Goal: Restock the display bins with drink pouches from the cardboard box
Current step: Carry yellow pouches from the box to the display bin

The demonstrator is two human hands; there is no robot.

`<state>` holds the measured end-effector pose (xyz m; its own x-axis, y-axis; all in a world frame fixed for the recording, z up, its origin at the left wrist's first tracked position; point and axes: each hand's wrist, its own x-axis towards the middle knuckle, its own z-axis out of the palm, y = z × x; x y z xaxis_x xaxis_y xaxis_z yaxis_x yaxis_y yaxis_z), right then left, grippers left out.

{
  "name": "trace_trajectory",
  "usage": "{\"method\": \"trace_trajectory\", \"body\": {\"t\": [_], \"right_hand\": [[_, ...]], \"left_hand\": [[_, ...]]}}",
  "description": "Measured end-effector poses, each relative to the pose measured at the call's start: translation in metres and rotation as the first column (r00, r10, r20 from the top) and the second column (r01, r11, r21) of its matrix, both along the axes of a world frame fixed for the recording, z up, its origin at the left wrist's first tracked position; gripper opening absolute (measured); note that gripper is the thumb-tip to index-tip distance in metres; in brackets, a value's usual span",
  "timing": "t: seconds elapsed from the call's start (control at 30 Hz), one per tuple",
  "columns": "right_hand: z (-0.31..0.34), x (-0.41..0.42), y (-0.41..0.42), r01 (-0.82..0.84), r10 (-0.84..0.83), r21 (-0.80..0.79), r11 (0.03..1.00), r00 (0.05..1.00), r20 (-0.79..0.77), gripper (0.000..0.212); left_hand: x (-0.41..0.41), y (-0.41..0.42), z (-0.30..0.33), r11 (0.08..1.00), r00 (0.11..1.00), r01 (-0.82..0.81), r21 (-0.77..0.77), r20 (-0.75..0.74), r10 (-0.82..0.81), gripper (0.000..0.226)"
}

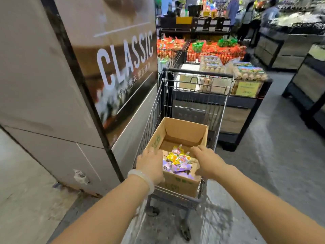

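Cardboard box: brown, open-topped, green print on its left outer wall and near face. It is seated in the basket of a wire shopping cart, at the end nearest the person, and its far half is bare inside.

Drink pouches: a small heap at the near end of the box, wrapped in purple, yellow and white, with short spouts seen at the top. The count cannot be told.

Left hand: laid over the near left corner of the box, fingers curled on the rim; a pale bangle is worn at the wrist and a ring on one finger.

Right hand: placed on the near right edge of the box, fingers stretched forward along the rim and thumb down the outer side. Whether the rim is gripped or only rested on cannot be told.

Cart: grey wire sides, dark top rail, wheels on a grey concrete floor.

Left of the cart: a tall grey pillar bearing a dark poster lettered "CLASSIC" in white.

Beyond the cart: a dark display stand loaded with egg cartons and fitted with a yellow price card. Behind it, wire bins are filled with orange net bags.

Right of the cart: dark wooden counters. Blurred people are seen far behind.
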<state>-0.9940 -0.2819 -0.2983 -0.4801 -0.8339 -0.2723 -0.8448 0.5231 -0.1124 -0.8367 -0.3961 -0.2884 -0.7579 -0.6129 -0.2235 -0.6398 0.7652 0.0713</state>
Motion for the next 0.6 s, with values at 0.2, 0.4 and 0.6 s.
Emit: {"method": "trace_trajectory", "body": {"t": [0.2, 0.4, 0.6], "right_hand": [[-0.058, -0.079, -0.071, 0.072, -0.081, 0.084, 0.994, 0.991, 0.106, 0.076], [-0.151, -0.153, -0.14, 0.223, -0.265, 0.18, 0.958, 0.929, 0.259, 0.074], [-0.265, -0.199, -0.186, 0.404, -0.484, 0.27, 0.874, 0.771, 0.413, 0.061]], "left_hand": [[-0.081, -0.093, -0.059, 0.996, 0.997, -0.02, 0.092, 0.078, 0.013, 0.072], [-0.174, -0.186, -0.145, 0.977, 0.975, 0.032, 0.21, 0.211, -0.077, 0.068], [-0.246, -0.245, -0.254, 0.942, 0.946, 0.04, 0.334, 0.291, -0.143, 0.069]]}}
